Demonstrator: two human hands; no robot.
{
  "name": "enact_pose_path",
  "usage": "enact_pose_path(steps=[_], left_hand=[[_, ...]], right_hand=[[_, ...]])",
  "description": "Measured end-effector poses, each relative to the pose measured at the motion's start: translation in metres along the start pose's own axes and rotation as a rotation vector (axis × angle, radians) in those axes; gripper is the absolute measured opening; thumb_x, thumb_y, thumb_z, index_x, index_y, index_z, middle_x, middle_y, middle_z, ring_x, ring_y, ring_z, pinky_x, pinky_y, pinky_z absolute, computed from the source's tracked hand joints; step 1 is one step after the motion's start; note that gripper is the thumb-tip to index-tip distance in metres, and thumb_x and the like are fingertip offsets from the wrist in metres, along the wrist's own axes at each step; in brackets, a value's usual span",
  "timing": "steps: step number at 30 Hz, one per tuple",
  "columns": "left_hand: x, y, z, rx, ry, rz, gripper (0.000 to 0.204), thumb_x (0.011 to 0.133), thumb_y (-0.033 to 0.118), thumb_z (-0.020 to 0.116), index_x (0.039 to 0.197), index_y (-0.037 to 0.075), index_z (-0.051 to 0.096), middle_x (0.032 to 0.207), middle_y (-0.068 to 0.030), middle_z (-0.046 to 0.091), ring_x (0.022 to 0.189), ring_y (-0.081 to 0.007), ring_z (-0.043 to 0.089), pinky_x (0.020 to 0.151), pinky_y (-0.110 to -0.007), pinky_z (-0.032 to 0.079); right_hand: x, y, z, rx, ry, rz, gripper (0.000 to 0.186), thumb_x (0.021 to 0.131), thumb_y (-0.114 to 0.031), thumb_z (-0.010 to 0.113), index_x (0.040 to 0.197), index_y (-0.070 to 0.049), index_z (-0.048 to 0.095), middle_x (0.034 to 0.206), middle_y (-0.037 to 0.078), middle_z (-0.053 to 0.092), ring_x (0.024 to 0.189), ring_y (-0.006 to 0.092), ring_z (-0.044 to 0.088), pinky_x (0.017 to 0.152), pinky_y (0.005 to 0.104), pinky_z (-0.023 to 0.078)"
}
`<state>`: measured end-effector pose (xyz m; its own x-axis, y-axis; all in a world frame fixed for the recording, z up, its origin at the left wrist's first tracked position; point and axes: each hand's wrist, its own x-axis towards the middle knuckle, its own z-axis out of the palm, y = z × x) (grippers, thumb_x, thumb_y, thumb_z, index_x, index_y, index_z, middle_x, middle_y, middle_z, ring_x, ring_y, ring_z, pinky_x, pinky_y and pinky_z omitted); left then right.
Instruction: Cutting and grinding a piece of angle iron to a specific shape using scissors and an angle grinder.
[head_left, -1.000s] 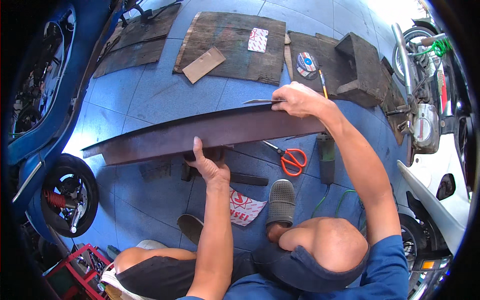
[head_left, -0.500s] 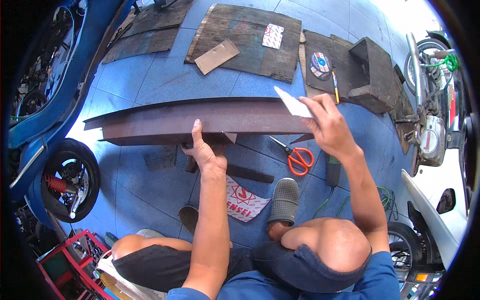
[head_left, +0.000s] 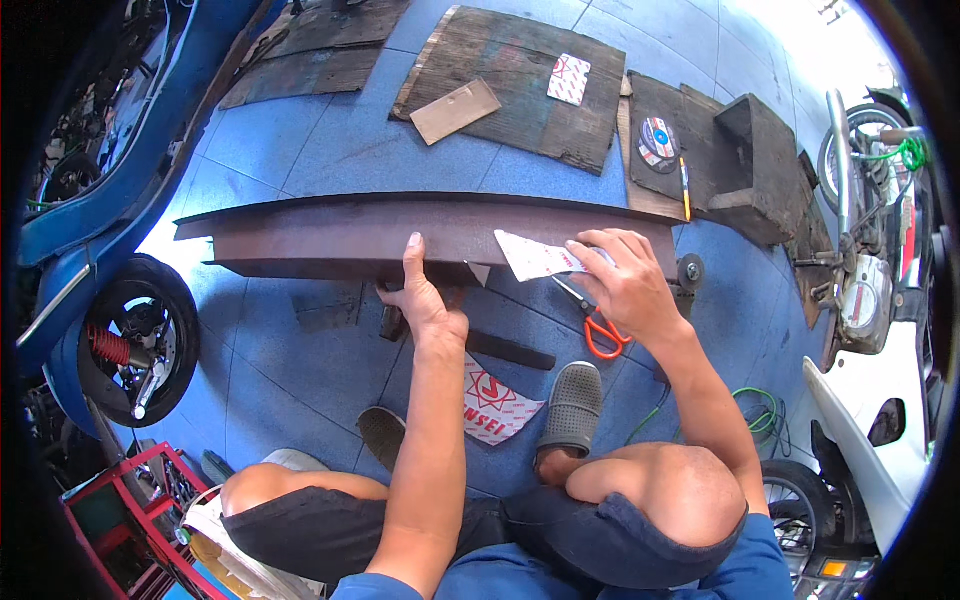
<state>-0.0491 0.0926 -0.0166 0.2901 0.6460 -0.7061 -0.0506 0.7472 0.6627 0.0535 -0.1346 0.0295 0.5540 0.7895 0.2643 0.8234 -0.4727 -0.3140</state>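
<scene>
My left hand (head_left: 425,310) grips the long, dark rusty-brown metal channel (head_left: 340,230) from the near edge, thumb up along its face. It lies crosswise in front of me, with a small cut flap at the lower edge. My right hand (head_left: 625,280) pinches a white, red-printed paper piece (head_left: 525,255) against the channel's face, right of my left thumb. Orange-handled scissors (head_left: 606,335) lie on the floor below. A power grinder (head_left: 688,275) is partly hidden behind my right hand and the channel's end. A larger printed paper (head_left: 495,405) lies near my feet.
Wooden boards (head_left: 510,120), a cardboard strip (head_left: 455,112), cutting discs (head_left: 658,145), a yellow cutter (head_left: 686,190) and a wooden box (head_left: 760,170) lie beyond. A blue scooter (head_left: 100,230) stands left, a motorbike (head_left: 860,380) right, a red rack (head_left: 120,500) lower left.
My right hand has come down and left from the channel's upper edge, bringing the paper piece onto its face. The channel's right end has dropped, so it lies more level.
</scene>
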Motion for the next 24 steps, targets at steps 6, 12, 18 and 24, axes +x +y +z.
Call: enact_pose_path(steps=[6, 12, 18, 24], left_hand=[[0.002, -0.001, -0.004, 0.027, 0.018, 0.001, 0.142, 0.066, 0.045, 0.093, 0.165, 0.028, -0.007, 0.161, -0.012, 0.029, 0.148, -0.035, 0.031, 0.114, -0.069, 0.03], [0.0, 0.0, -0.005, 0.008, -0.012, -0.025, 0.141, 0.066, 0.045, 0.093, 0.165, 0.027, -0.006, 0.16, -0.0126, 0.029, 0.148, -0.035, 0.03, 0.115, -0.068, 0.03], [0.001, -0.002, -0.002, 0.023, 0.007, -0.013, 0.139, 0.066, 0.046, 0.093, 0.165, 0.027, -0.003, 0.161, -0.0123, 0.03, 0.147, -0.0346, 0.032, 0.114, -0.066, 0.03], [0.012, -0.005, -0.008, 0.01, -0.018, -0.019, 0.136, 0.066, 0.045, 0.093, 0.164, 0.025, 0.001, 0.16, -0.0146, 0.031, 0.146, -0.0367, 0.034, 0.113, -0.065, 0.032]], right_hand=[[0.01, -0.004, 0.005, 0.105, -0.038, 0.078, 0.038, 0.085, -0.024, 0.081, 0.118, -0.007, 0.074, 0.118, 0.01, 0.068, 0.114, 0.0305, 0.062, 0.103, 0.0442, 0.047], [0.011, -0.007, 0.008, 0.173, -0.029, 0.094, 0.04, 0.085, -0.025, 0.081, 0.119, -0.005, 0.073, 0.12, 0.012, 0.068, 0.115, 0.0338, 0.063, 0.104, 0.0461, 0.048], [-0.01, 0.006, -0.008, 0.199, 0.011, 0.195, 0.043, 0.083, -0.027, 0.084, 0.119, -0.004, 0.073, 0.125, 0.014, 0.069, 0.12, 0.0358, 0.062, 0.108, 0.0471, 0.046], [-0.017, 0.019, -0.017, 0.17, 0.001, 0.185, 0.044, 0.084, -0.024, 0.083, 0.12, -0.003, 0.072, 0.122, 0.015, 0.07, 0.119, 0.0353, 0.062, 0.108, 0.0465, 0.046]])
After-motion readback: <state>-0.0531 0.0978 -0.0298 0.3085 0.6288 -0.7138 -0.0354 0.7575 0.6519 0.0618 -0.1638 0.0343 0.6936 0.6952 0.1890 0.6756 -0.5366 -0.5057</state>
